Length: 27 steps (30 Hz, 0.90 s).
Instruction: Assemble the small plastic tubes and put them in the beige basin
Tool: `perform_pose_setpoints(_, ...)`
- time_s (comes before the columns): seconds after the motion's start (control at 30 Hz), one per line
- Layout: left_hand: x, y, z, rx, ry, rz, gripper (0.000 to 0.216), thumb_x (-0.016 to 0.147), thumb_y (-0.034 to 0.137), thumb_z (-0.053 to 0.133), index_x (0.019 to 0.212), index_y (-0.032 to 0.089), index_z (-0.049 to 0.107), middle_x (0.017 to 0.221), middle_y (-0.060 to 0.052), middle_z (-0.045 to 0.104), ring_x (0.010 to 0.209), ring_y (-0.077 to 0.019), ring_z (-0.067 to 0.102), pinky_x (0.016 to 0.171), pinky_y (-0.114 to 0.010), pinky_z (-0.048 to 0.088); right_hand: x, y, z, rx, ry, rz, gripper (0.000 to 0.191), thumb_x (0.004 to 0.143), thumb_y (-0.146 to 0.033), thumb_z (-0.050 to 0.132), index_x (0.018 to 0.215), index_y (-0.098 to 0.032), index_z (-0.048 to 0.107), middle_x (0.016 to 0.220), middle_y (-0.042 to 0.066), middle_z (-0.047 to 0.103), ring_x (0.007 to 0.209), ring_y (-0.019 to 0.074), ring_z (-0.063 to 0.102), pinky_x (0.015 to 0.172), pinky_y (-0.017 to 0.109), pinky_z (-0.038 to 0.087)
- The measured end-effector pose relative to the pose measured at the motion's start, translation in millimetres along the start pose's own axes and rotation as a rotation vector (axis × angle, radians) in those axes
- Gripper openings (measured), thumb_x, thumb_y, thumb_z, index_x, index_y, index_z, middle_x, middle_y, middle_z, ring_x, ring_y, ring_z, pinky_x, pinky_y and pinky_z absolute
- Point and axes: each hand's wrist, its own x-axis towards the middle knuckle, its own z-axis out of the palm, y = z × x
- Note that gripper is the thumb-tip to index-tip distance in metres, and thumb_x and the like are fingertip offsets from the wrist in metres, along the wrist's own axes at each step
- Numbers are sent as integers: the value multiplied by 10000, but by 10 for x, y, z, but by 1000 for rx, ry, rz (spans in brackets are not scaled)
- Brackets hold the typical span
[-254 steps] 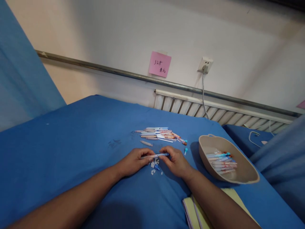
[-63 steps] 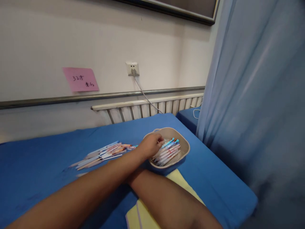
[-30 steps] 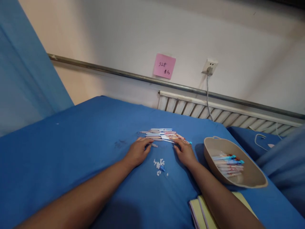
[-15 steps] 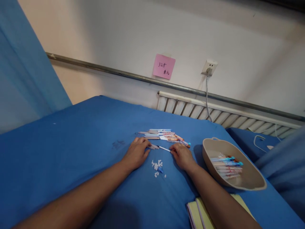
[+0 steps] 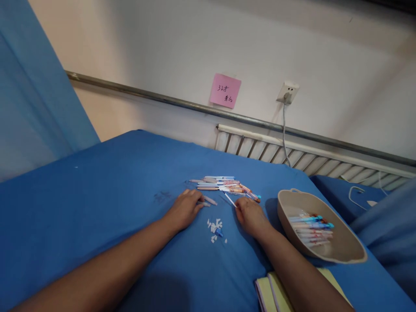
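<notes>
My left hand [image 5: 186,209] rests on the blue sheet, its fingers closed around a pale pen barrel [image 5: 211,200]; a second pale pen piece [image 5: 206,204] sticks out by the fingertips. In my right hand [image 5: 251,213] a thin white pen refill [image 5: 230,199] is pinched, its dark tip pointing up and left, apart from the barrel. Just beyond both hands lies a row of pens and pen parts [image 5: 216,184] in pale, pink and orange colours. Small white bits [image 5: 213,226] and a blue piece [image 5: 219,232] are scattered between my forearms.
A beige basket [image 5: 349,255] holding several pens stands to the right. Yellow folded cloth [image 5: 271,290] lies under my right forearm. Behind the blue-covered surface [image 5: 97,208] are a radiator [image 5: 253,147], a metal rail [image 5: 162,100] and a plugged-in cable [image 5: 284,130].
My right hand has drawn the refill away from the barrel and swung it to a steeper tilt. The left hand stays nearly in place with its barrel.
</notes>
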Motion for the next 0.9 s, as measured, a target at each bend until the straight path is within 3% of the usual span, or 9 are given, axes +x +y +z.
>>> perform_pose_setpoints(0.13,15,11,1,-114,13,-85,206,849,387,495,863,208,594,854,-43,630,863,-229,559,778,-336,425,-6,1,-10,301,104,19,108,895,-210,400,882,-186,504,824,55,597,761,183,567,672,279,406)
perform_pose_setpoints(0.23,29,34,-25,-222,10,-123,206,852,380,475,876,209,586,864,-36,640,854,-223,577,773,-331,440,-11,-14,-17,380,109,-11,120,902,-221,396,857,-195,505,775,35,591,718,175,559,645,273,399)
perform_pose_setpoints(0.5,45,70,-42,-343,-23,-70,256,864,364,442,958,224,635,960,-31,668,935,-215,586,861,-327,435,-4,5,-12,428,176,-63,132,892,-209,421,850,-198,545,811,41,593,767,174,557,692,277,411)
perform_pose_setpoints(0.9,8,145,-31,-391,-34,-20,202,844,312,491,934,233,655,959,-14,673,939,-200,582,899,-337,421,-8,-39,-33,431,136,-75,145,890,-237,436,847,-208,571,810,40,598,755,173,561,684,280,423)
